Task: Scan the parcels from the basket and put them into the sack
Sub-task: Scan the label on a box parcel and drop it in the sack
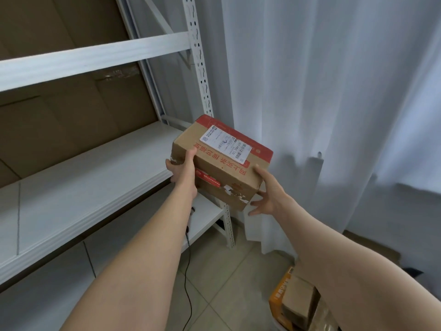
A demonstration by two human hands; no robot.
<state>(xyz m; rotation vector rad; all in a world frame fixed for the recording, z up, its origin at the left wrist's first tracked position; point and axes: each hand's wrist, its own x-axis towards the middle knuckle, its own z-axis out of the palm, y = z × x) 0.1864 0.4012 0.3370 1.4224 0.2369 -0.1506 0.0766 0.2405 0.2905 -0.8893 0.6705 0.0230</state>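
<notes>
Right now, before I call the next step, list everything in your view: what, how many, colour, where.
parcel: one, brown cardboard with red tape and a white label, held in the air in front of the rack
other parcels: at least two, one orange and one brown, bottom right, partly hidden by the right arm
shelving rack: one, white metal, left
cardboard sheets: several, brown, behind the rack
curtain: one, white, right
cable: one, black, from the lower shelf down over the floor
floor: beige tiles, bottom centre
left hand: grips the parcel's left end
right hand: thumb on the near edge, fingers spread under the right corner
</notes>
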